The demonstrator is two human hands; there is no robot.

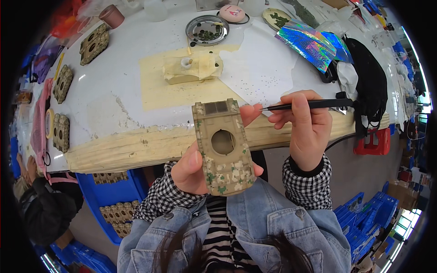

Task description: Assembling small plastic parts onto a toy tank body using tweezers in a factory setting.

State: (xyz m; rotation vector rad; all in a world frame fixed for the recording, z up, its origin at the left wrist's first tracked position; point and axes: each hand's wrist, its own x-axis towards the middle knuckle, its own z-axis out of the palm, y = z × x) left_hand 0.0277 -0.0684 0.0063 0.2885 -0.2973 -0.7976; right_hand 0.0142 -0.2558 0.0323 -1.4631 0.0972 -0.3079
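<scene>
My left hand [189, 168] is closed around a model tank hull [224, 168], tan with green and brown pixel camouflage and a round hole in its upper face. The hull is held up in front of the table's near edge. In my right hand [305, 129] is a pair of black tweezers [314, 104], gripped between thumb and fingers. Their tips point left, close to a fingertip of my left hand beside the hull's far end. Whether the tips hold anything is too small to tell.
A tape-wrapped block [193, 68] sits on the table beyond the hull. Behind it is a round metal dish [207, 31] of small dark green parts. More camouflaged hulls [94, 44] stand along the left, others in a blue crate [98, 191] below. Iridescent film [309, 43] lies at right.
</scene>
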